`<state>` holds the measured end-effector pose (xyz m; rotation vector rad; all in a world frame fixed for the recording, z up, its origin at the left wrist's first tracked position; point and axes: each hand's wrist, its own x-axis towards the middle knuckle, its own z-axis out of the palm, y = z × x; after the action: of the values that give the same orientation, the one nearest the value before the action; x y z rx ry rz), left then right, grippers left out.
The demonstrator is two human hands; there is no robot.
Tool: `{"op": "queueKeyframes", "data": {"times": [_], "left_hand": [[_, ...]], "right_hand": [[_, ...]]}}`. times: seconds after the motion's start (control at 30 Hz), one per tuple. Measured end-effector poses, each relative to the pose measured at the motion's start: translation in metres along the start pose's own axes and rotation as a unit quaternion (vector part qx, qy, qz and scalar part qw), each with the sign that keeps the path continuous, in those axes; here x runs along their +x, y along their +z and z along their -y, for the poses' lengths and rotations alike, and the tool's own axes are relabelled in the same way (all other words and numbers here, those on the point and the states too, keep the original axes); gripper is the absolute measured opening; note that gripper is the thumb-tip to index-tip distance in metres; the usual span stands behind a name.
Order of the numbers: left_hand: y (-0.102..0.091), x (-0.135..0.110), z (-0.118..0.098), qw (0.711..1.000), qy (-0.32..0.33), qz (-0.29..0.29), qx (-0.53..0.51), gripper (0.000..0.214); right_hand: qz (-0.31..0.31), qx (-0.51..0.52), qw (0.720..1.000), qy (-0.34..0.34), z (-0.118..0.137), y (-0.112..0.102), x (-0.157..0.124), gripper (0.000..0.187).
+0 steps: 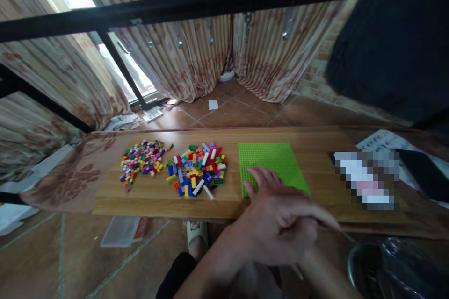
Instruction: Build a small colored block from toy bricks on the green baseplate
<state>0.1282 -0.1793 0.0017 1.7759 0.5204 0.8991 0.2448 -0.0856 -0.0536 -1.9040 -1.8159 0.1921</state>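
Note:
A green baseplate (pixel 273 163) lies flat on a wooden board (pixel 157 196). My left hand (pixel 277 217) reaches over the board's near edge. Its fingers are spread and rest on the baseplate's near left corner, and its thumb sticks out to the right; it holds nothing. My right hand (pixel 310 250) is below and behind the left hand, mostly covered by it and blurred, so its fingers do not show. To the left of the baseplate sits a pile of larger mixed-colour bricks (pixel 198 170). A pile of small colourful bricks (pixel 142 159) lies further left.
A pixelated object (pixel 366 180), a dark flat device (pixel 424 173) and papers (pixel 379 140) lie at the right. A metal bowl (pixel 365 266) with a dark plastic bag stands at the bottom right. On the floor are a clear plastic box (pixel 121 231) and my slippered foot (pixel 197 233). A black bar crosses overhead.

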Motion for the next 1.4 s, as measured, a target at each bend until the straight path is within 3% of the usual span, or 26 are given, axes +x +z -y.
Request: {"op": "queueKeyframes", "data": {"times": [0.07, 0.13, 0.2, 0.27, 0.3, 0.4, 0.57, 0.77, 0.9, 1.03, 1.17, 1.27, 1.4], "left_hand": [[-0.055, 0.053, 0.001, 1.000, 0.001, -0.005, -0.017, 0.025], [-0.106, 0.077, 0.006, 0.995, -0.026, -0.097, -0.027, 0.024], [-0.145, 0.075, 0.015, 0.963, -0.065, -0.262, -0.016, 0.017], [-0.174, 0.059, 0.027, 0.902, -0.090, -0.421, -0.032, 0.012], [-0.185, 0.051, 0.032, 0.874, -0.111, -0.472, -0.039, 0.014], [-0.208, 0.036, 0.045, 0.848, -0.186, -0.496, -0.017, 0.022], [-0.221, 0.035, 0.055, 0.868, -0.267, -0.406, 0.108, 0.029], [-0.232, 0.026, 0.063, 0.851, -0.311, -0.377, 0.189, 0.030], [-0.223, 0.031, 0.069, 0.830, -0.348, -0.337, 0.276, 0.033], [-0.207, 0.046, 0.072, 0.792, -0.383, -0.288, 0.378, 0.039], [-0.207, 0.051, 0.073, 0.785, -0.400, -0.262, 0.394, 0.029], [-0.213, 0.048, 0.074, 0.814, -0.386, -0.287, 0.326, 0.016], [-0.212, 0.050, 0.066, 0.907, -0.316, -0.274, 0.047, 0.019]], "right_hand": [[0.022, 0.060, 0.997, -0.049, 0.017, 0.003, -0.005, 0.035], [0.042, 0.094, 0.992, -0.075, 0.038, 0.008, -0.011, 0.029], [0.058, 0.100, 0.989, -0.093, 0.058, 0.016, -0.016, 0.022], [0.066, 0.077, 0.990, -0.101, 0.072, 0.024, -0.017, 0.017], [0.067, 0.062, 0.991, -0.102, 0.077, 0.028, -0.017, 0.014], [0.071, 0.032, 0.991, -0.107, 0.082, 0.038, -0.011, 0.010], [0.056, 0.056, 0.990, -0.116, 0.078, 0.048, 0.001, 0.020], [0.057, 0.131, 0.986, -0.088, 0.071, 0.049, 0.007, 0.011], [0.037, 0.201, 0.977, -0.060, 0.066, 0.040, 0.013, 0.013], [0.016, 0.240, 0.968, -0.073, 0.062, 0.031, 0.021, 0.014], [0.005, 0.262, 0.961, -0.086, 0.058, 0.026, 0.025, 0.014], [-0.005, 0.279, 0.957, -0.079, 0.057, 0.023, 0.027, 0.013], [-0.001, 0.345, 0.938, -0.015, 0.060, 0.019, 0.031, 0.016]]}}
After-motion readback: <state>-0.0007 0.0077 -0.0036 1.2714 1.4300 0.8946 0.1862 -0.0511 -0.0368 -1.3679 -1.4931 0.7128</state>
